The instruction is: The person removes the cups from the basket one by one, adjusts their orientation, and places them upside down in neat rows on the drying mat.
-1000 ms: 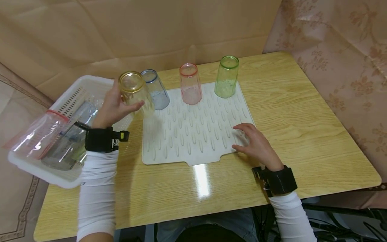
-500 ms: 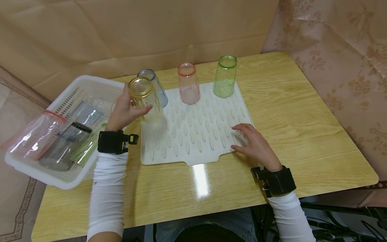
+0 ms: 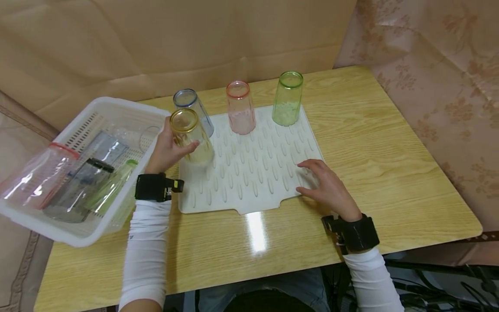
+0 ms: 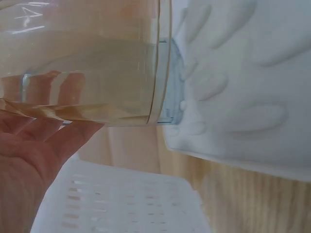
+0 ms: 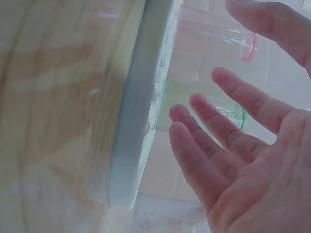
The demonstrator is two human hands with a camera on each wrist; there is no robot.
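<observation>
In the head view my left hand (image 3: 166, 151) grips a clear yellow glass (image 3: 196, 141), upside down, at the left side of a white ridged drying mat (image 3: 249, 173). The left wrist view shows the glass's rim (image 4: 163, 63) very near the mat's ridges; whether they touch I cannot tell. Just behind it an upturned blue glass (image 3: 199, 113) stands on the mat. Further right along the back stand a pink glass (image 3: 241, 113) and a green glass (image 3: 288, 104), both upturned. My right hand (image 3: 329, 188) hovers by the mat's right edge, fingers spread, holding nothing.
Left of the mat, a white plastic basket (image 3: 93, 236) overhangs the table's left edge. Inside lie a red-rimmed clear pitcher-like container (image 3: 43, 173), a grey clear piece (image 3: 74, 195) and a green-edged one (image 3: 113, 186). A draped cloth wall (image 3: 195, 43) rises behind the wooden table (image 3: 218, 260).
My left hand has brought the yellow glass rightward, toward me and down to the mat's left side, in front of the blue glass. My right hand has stayed nearly still.
</observation>
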